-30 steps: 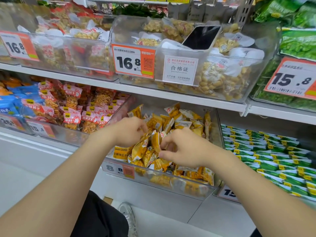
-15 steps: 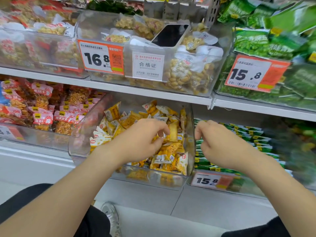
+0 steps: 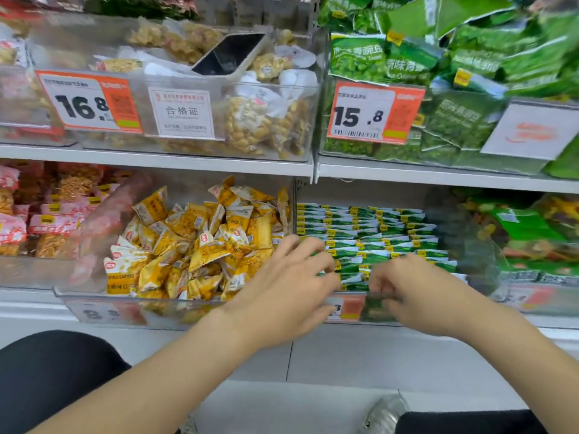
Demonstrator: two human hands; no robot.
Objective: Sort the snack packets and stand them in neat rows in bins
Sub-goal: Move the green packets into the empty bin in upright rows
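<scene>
Your left hand, fingers spread, and right hand, seemingly curled empty, reach green packets at one o'clock; a careless sweep could topple rows.

Both bare forearms extend forward and upward from the lower corners of the view, converging toward the centre, with the wrists roughly level and the backs of the hands facing the camera. The left hand is spread palm-down, fingers extended and slightly fanned, empty as far as can be seen. The right hand, just beside it and apart from it, is loosely curled with knuckles raised and fingertips bent downward and inward; whether they pinch anything cannot be told because of motion blur.
</scene>
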